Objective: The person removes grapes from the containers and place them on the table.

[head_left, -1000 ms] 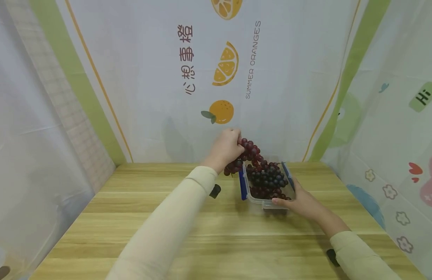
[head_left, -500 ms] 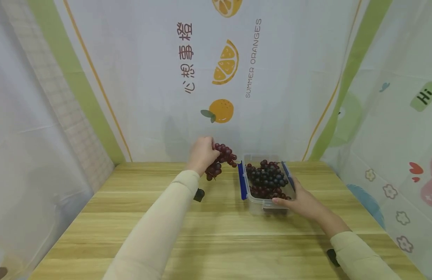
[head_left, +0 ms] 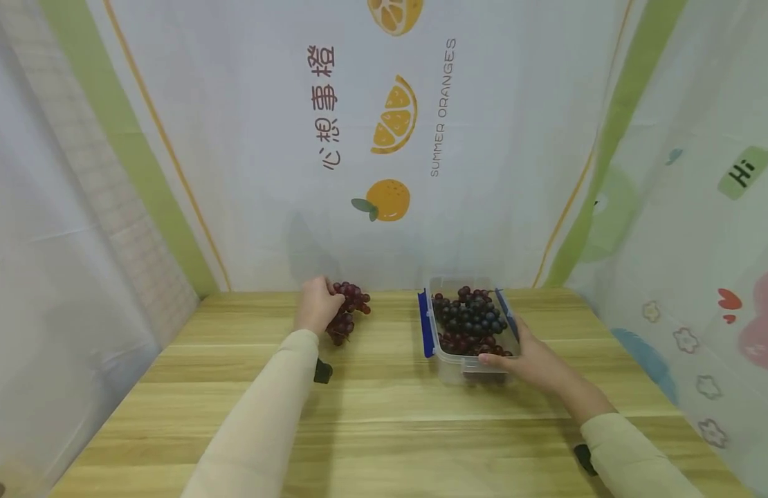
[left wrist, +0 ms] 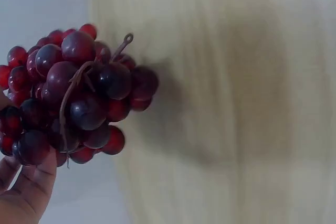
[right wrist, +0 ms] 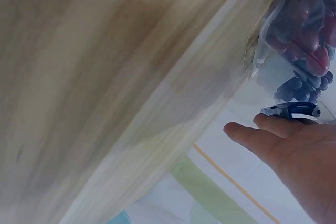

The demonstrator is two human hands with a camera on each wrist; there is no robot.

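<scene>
My left hand (head_left: pixel 313 306) grips a bunch of dark red grapes (head_left: pixel 353 297) at the back of the table, left of the container. In the left wrist view the bunch (left wrist: pixel 86 111) hangs near the table's far edge, a brown stem curling over it and fingers (left wrist: pixel 39 187) under it. My right hand (head_left: pixel 536 360) holds the front right corner of a clear plastic container (head_left: pixel 452 373), thumb over the front rim and fingers along the right side. Inside lie nearly black grapes (head_left: pixel 474 317) and red grapes (head_left: pixel 461 342). The right wrist view shows straight fingers (right wrist: pixel 252 136) beside a blue latch (right wrist: pixel 289 109).
The container's left blue side latch (head_left: pixel 426 325) hangs folded outward. Behind the wooden table (head_left: pixel 384 429) hangs a white curtain (head_left: pixel 259 173) with printed oranges. More curtains close in both sides.
My left hand has carried the red grape bunch leftward from over the container, lowering it toward the table. The right hand stays at the container's corner.
</scene>
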